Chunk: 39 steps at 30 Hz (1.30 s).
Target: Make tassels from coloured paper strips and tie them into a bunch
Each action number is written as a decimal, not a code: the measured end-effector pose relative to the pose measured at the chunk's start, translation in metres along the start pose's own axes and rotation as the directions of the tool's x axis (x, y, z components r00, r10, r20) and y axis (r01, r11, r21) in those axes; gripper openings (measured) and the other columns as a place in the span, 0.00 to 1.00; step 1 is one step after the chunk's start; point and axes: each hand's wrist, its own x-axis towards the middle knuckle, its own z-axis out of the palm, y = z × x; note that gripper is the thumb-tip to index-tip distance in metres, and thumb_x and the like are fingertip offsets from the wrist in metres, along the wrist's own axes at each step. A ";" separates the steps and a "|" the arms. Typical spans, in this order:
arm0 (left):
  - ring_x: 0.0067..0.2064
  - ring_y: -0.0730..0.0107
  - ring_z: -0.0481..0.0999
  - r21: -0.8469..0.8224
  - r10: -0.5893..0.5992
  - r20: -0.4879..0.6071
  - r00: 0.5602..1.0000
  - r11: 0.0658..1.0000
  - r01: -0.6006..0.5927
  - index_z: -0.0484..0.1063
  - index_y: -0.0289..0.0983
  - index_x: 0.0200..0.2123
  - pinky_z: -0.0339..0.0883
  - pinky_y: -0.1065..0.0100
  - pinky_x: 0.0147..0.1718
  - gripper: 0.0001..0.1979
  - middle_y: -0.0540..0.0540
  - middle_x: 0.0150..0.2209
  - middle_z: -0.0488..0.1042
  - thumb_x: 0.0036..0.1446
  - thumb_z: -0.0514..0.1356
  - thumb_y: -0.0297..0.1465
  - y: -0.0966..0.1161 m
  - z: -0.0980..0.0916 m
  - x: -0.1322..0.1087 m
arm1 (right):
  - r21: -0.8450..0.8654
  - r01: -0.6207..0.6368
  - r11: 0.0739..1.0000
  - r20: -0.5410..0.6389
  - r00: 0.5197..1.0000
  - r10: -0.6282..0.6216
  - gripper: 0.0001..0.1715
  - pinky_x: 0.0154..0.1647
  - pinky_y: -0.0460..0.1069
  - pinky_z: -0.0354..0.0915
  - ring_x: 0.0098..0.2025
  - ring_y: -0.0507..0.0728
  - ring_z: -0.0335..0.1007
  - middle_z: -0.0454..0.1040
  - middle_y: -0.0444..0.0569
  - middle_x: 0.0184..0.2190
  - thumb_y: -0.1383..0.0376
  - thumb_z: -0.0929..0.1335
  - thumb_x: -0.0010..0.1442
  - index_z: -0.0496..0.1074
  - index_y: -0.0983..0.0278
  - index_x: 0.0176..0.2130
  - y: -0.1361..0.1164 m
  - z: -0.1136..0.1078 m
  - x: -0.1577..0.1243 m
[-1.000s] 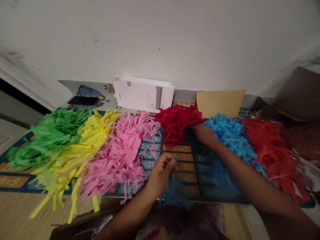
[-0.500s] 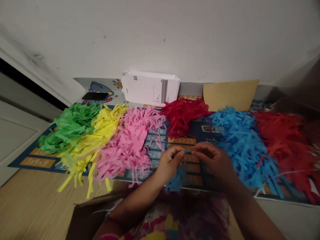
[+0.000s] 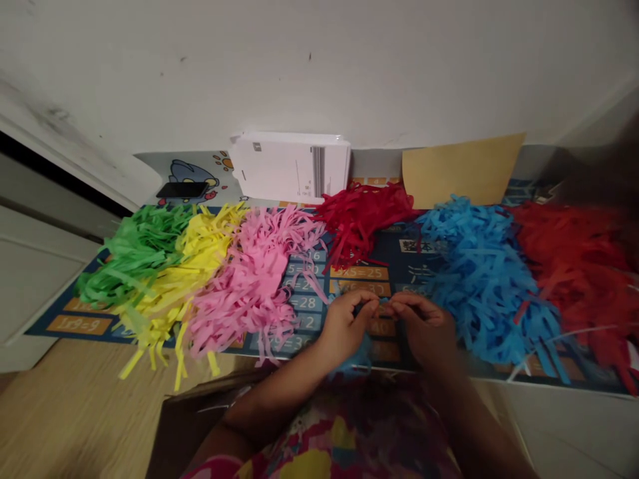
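My left hand (image 3: 347, 326) and my right hand (image 3: 422, 327) meet low on a printed times-table mat (image 3: 359, 273), pinching blue paper strips (image 3: 357, 362) between their fingers. Most of the strips hang below the hands, and the fingers hide the pinched part. Several fringed piles of cut paper lie across the mat. Green (image 3: 132, 256), yellow (image 3: 184, 283) and pink (image 3: 249, 279) piles lie left of my hands. A dark red pile (image 3: 362, 219) lies beyond them. A blue pile (image 3: 479, 279) and an orange-red pile (image 3: 574, 273) lie to the right.
A white paper stack (image 3: 289, 166) and a tan card (image 3: 462, 169) lean against the wall (image 3: 319, 66). A black phone (image 3: 182, 190) lies at the back left. A cardboard box edge (image 3: 200, 399) lies below the mat, near my patterned clothing (image 3: 339, 439). A wooden floor (image 3: 64, 392) shows at lower left.
My right hand has moved from the mat's far side to join my left hand on the blue strips. The hands have drawn closer together, and the view has turned level.
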 end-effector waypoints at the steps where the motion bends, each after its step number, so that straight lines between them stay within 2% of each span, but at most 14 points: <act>1: 0.33 0.71 0.74 0.068 0.056 -0.006 0.998 0.996 -0.055 0.74 0.36 0.34 0.66 0.70 0.35 0.09 0.48 0.30 0.76 0.63 0.57 0.33 0.000 -0.001 0.000 | 0.006 -0.005 1.000 0.006 1.000 0.005 0.07 0.35 0.50 0.72 0.30 0.55 0.75 0.79 0.45 0.27 0.59 0.76 0.50 0.80 0.60 0.30 -0.001 0.001 -0.001; 3: 0.35 0.69 0.76 0.155 0.136 -0.008 0.991 0.979 -0.133 0.76 0.37 0.35 0.68 0.69 0.38 0.08 0.47 0.33 0.79 0.63 0.58 0.32 0.000 -0.003 0.000 | 0.010 -0.017 1.000 0.001 1.000 0.017 0.06 0.35 0.50 0.72 0.31 0.55 0.76 0.80 0.45 0.27 0.60 0.76 0.49 0.80 0.60 0.29 -0.003 0.002 -0.003; 8: 0.35 0.69 0.78 0.255 0.254 0.015 0.967 0.934 -0.249 0.77 0.37 0.37 0.70 0.69 0.38 0.06 0.47 0.33 0.81 0.63 0.59 0.30 0.001 -0.007 0.002 | 0.011 -0.058 0.998 -0.061 0.996 0.059 0.07 0.34 0.50 0.72 0.29 0.55 0.75 0.79 0.45 0.26 0.60 0.77 0.48 0.80 0.60 0.29 -0.005 0.003 -0.006; 14: 0.34 0.69 0.79 0.349 0.340 0.022 0.940 0.878 -0.326 0.77 0.37 0.37 0.71 0.70 0.35 0.07 0.46 0.32 0.81 0.64 0.59 0.30 0.003 -0.006 0.001 | -0.016 0.010 1.000 -0.057 0.998 -0.011 0.05 0.35 0.50 0.71 0.29 0.54 0.74 0.78 0.44 0.25 0.61 0.76 0.50 0.80 0.60 0.29 -0.004 0.003 -0.008; 19: 0.34 0.69 0.79 0.375 0.358 0.017 0.934 0.863 -0.337 0.77 0.36 0.36 0.71 0.70 0.35 0.07 0.46 0.32 0.81 0.64 0.59 0.30 0.005 -0.007 -0.001 | -0.041 0.034 0.999 -0.061 0.997 -0.037 0.05 0.34 0.50 0.71 0.30 0.55 0.75 0.79 0.45 0.27 0.61 0.76 0.50 0.80 0.60 0.29 -0.002 0.002 -0.011; 24: 0.35 0.69 0.79 0.378 0.376 0.126 0.918 0.837 -0.395 0.77 0.37 0.39 0.71 0.70 0.36 0.09 0.46 0.33 0.81 0.65 0.57 0.31 0.008 -0.013 -0.001 | -0.124 0.151 0.981 -0.040 0.987 -0.157 0.02 0.34 0.49 0.71 0.32 0.54 0.75 0.79 0.44 0.28 0.63 0.76 0.52 0.80 0.59 0.29 -0.004 -0.002 -0.012; 28: 0.35 0.69 0.79 0.321 0.335 0.178 0.925 0.869 -0.377 0.78 0.37 0.41 0.71 0.71 0.36 0.10 0.46 0.34 0.81 0.66 0.57 0.33 0.008 -0.016 -0.001 | -0.152 0.239 0.959 -0.012 0.970 -0.243 0.01 0.35 0.50 0.71 0.32 0.54 0.75 0.79 0.45 0.29 0.65 0.75 0.54 0.80 0.58 0.30 -0.005 -0.005 -0.013; 33: 0.33 0.69 0.78 0.334 0.324 0.155 0.933 0.872 -0.358 0.78 0.37 0.40 0.70 0.70 0.35 0.11 0.46 0.32 0.80 0.66 0.57 0.34 0.006 -0.013 -0.001 | -0.177 0.240 0.954 0.028 0.971 -0.239 0.01 0.35 0.51 0.72 0.32 0.56 0.75 0.79 0.45 0.29 0.64 0.75 0.54 0.80 0.58 0.29 -0.006 -0.008 -0.014; 37: 0.34 0.67 0.78 0.462 0.338 0.201 0.919 0.795 -0.393 0.77 0.37 0.39 0.70 0.68 0.35 0.12 0.45 0.32 0.79 0.67 0.54 0.32 0.009 -0.011 -0.004 | -0.216 0.233 0.948 0.075 0.972 -0.221 0.02 0.38 0.51 0.72 0.35 0.56 0.76 0.79 0.46 0.32 0.63 0.75 0.55 0.80 0.58 0.31 -0.009 -0.009 -0.015; 39: 0.35 0.66 0.78 0.469 0.335 0.197 0.921 0.793 -0.389 0.75 0.37 0.39 0.70 0.67 0.36 0.10 0.45 0.33 0.78 0.67 0.54 0.32 0.012 -0.011 -0.005 | -0.234 0.212 0.949 0.075 0.977 -0.200 0.03 0.39 0.51 0.72 0.36 0.56 0.76 0.79 0.46 0.33 0.62 0.75 0.55 0.79 0.58 0.32 -0.010 -0.009 -0.016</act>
